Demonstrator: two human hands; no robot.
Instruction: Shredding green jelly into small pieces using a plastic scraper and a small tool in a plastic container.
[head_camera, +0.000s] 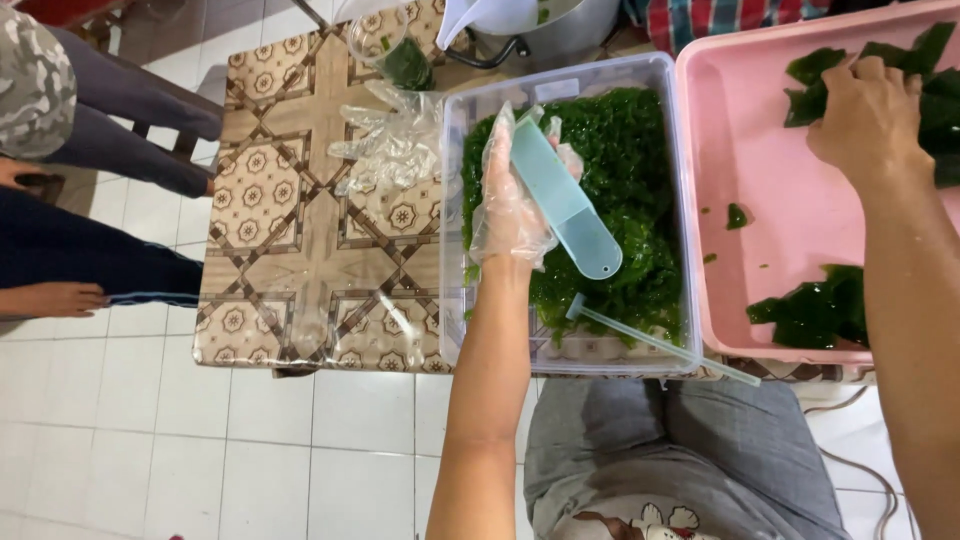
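A crumpled clear plastic glove (390, 150) lies on the patterned desk (290, 230). At the far edge stand a clear cup (385, 40) with something green inside and a metal pot (560, 30). A thin clear stick (665, 345) lies across the desk's near edge. White floor tiles (200, 450) spread below, with another person's legs (100, 250) at left

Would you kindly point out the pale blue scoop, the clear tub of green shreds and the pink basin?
pale blue scoop (566, 205), head view, middle of its flat handle.
clear tub (452, 215), head view, left wall.
pink basin (770, 160), head view, bare floor.
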